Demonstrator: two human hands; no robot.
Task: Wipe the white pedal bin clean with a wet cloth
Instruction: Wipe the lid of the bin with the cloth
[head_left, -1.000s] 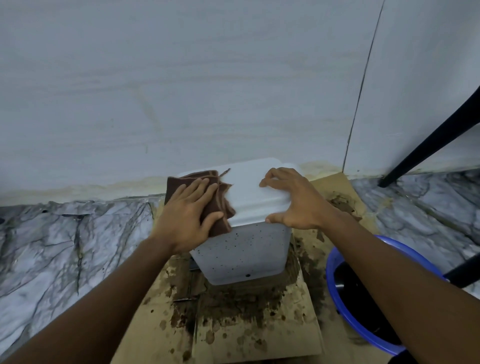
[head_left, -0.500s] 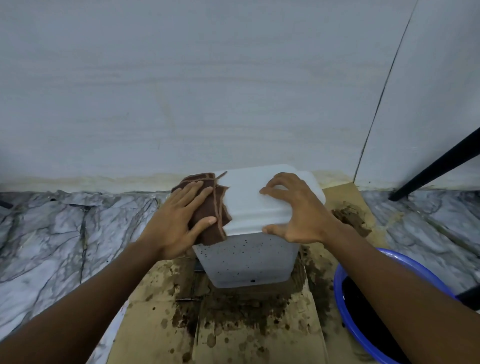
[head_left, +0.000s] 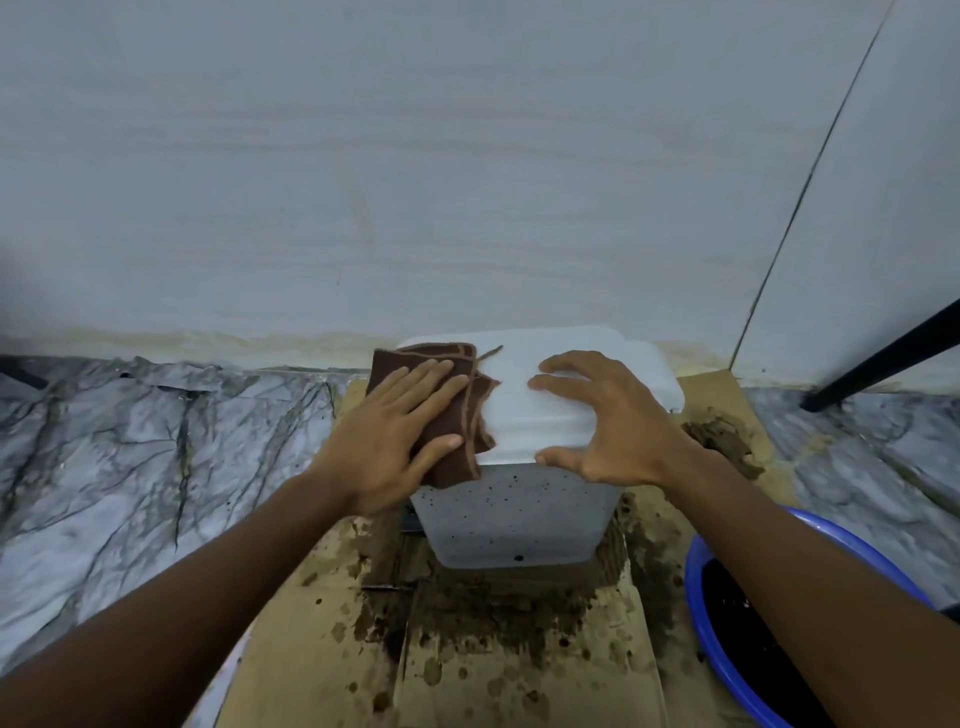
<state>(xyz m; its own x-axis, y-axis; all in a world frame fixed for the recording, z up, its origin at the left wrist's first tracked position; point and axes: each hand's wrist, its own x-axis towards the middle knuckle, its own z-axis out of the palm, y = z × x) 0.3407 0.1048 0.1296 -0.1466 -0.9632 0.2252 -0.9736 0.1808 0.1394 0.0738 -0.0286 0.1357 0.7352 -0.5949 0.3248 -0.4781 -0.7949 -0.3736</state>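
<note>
The white pedal bin (head_left: 514, 519) stands on stained cardboard (head_left: 519, 670). On its lid's left side lies the brown cloth (head_left: 460, 415), under the left hand (head_left: 387, 441), whose straight fingers press together. On the lid's right, the right hand (head_left: 613, 421) grips with spread, bent fingers.

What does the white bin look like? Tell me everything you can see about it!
The white pedal bin is boxy, plastic-looking, with rounded corners and a shut lid. Dark specks dot its front. It stands upright on stained cardboard near the wall. The left hand presses a brown cloth on the lid's left side; the right hand grips its front edge.
</note>
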